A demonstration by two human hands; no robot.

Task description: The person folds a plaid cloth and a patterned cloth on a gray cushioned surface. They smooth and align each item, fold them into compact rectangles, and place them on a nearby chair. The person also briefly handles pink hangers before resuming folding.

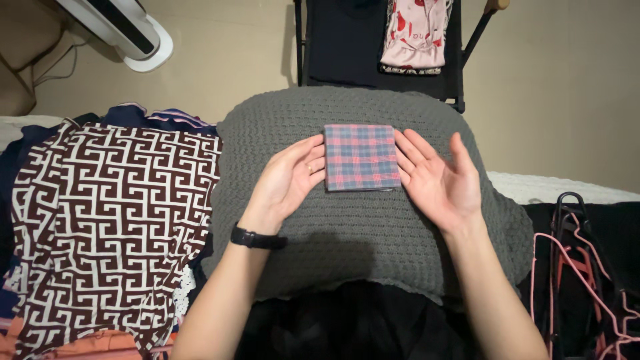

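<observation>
A small pink-and-blue plaid cloth (pixel 361 157), folded into a neat square, lies on a grey knitted blanket (pixel 347 227). My left hand (pixel 289 178) rests palm up against the cloth's left edge, fingers apart, with a black band on the wrist. On the other side, my right hand (pixel 440 179) lies palm up with its fingertips at the cloth's right edge. Neither hand grips anything.
A brown-and-white patterned garment (pixel 107 227) is spread at the left over other clothes. Pink and black hangers (pixel 587 280) lie at the right. A dark folding chair (pixel 373 47) with a pink garment (pixel 413 33) stands beyond, and a white appliance (pixel 127 30) sits at top left.
</observation>
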